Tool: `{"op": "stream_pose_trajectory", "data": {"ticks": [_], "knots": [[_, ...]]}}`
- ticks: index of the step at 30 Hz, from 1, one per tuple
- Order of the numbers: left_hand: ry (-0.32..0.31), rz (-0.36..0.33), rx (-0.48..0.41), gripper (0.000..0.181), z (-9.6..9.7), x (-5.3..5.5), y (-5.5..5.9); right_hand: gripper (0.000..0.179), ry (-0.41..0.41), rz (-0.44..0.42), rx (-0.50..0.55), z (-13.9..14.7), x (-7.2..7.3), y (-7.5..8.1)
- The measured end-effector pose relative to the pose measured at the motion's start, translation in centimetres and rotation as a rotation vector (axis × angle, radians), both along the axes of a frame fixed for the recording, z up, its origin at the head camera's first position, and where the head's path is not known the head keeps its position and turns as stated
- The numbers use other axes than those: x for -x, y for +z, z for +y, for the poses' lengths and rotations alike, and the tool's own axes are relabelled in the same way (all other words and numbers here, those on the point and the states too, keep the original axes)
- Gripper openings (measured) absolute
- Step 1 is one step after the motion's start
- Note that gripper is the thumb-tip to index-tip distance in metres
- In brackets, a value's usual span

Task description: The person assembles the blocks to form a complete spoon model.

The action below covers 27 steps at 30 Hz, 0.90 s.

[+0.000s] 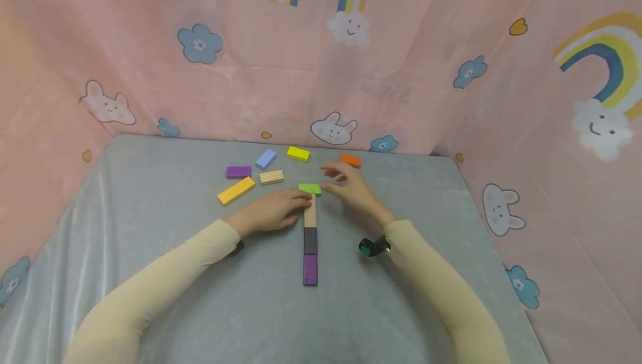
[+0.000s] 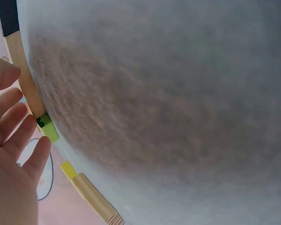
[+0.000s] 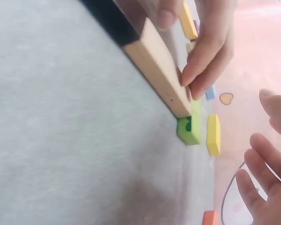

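A row of blocks runs straight away from me in the head view: a purple block (image 1: 310,270), a black block (image 1: 311,240) and a plain wooden block (image 1: 310,216). Across its far end lies a green block (image 1: 312,188), with a dark mark on its side in the right wrist view. My left hand (image 1: 271,210) is at the left of the row, its fingertips at the wooden block's far end; whether they press on it I cannot tell. To the right, my right hand (image 1: 358,190) hovers with loosely spread fingers, thumb close to the green block, holding nothing.
Behind the row lie a yellow block (image 1: 298,154), a light blue block (image 1: 266,159), a ridged wooden block (image 1: 271,177), another purple block (image 1: 238,172), an orange-yellow block (image 1: 236,190) and an orange block (image 1: 350,160). A pink patterned curtain (image 1: 241,96) borders the grey cloth-covered table (image 1: 381,308).
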<state>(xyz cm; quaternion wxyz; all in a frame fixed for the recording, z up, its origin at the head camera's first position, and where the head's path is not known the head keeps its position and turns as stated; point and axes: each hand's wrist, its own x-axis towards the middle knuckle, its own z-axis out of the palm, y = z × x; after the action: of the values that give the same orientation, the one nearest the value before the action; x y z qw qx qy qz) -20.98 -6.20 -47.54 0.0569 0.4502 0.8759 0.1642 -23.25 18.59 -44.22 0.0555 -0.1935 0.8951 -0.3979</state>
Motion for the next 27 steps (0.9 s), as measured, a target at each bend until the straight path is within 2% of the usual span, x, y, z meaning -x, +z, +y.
{"op": "stream_pose_trajectory", "data": {"ticks": [3,5,10,15,18,22,27], "knots": [[0.003,0.025,0.018,0.047,-0.1,-0.5,0.1,0.045,0.003,0.007,-0.003,-0.4,0.6,0.3],[-0.009,0.057,0.036,0.049,-0.3,-1.2,0.2,0.045,0.008,-0.001,-0.007,-0.6,0.9,0.5],[-0.099,0.088,0.041,0.053,-0.7,-4.1,0.7,0.045,0.047,-0.03,-0.022,-1.3,1.5,0.8],[-0.16,0.089,0.08,0.059,-1.0,-6.4,0.5,0.045,0.137,-0.057,-0.038,-2.2,2.2,0.8],[-0.178,0.12,0.097,0.061,-1.3,-7.1,0.2,0.045,0.196,-0.046,-0.06,-3.1,2.6,0.7],[-0.198,0.171,0.076,0.06,-1.4,-7.4,0.0,0.043,0.248,-0.013,-0.086,-4.8,3.2,0.6],[-0.218,0.189,0.06,0.061,-1.5,-7.7,0.2,0.042,0.298,0.005,-0.123,-6.8,4.2,0.5]]}}
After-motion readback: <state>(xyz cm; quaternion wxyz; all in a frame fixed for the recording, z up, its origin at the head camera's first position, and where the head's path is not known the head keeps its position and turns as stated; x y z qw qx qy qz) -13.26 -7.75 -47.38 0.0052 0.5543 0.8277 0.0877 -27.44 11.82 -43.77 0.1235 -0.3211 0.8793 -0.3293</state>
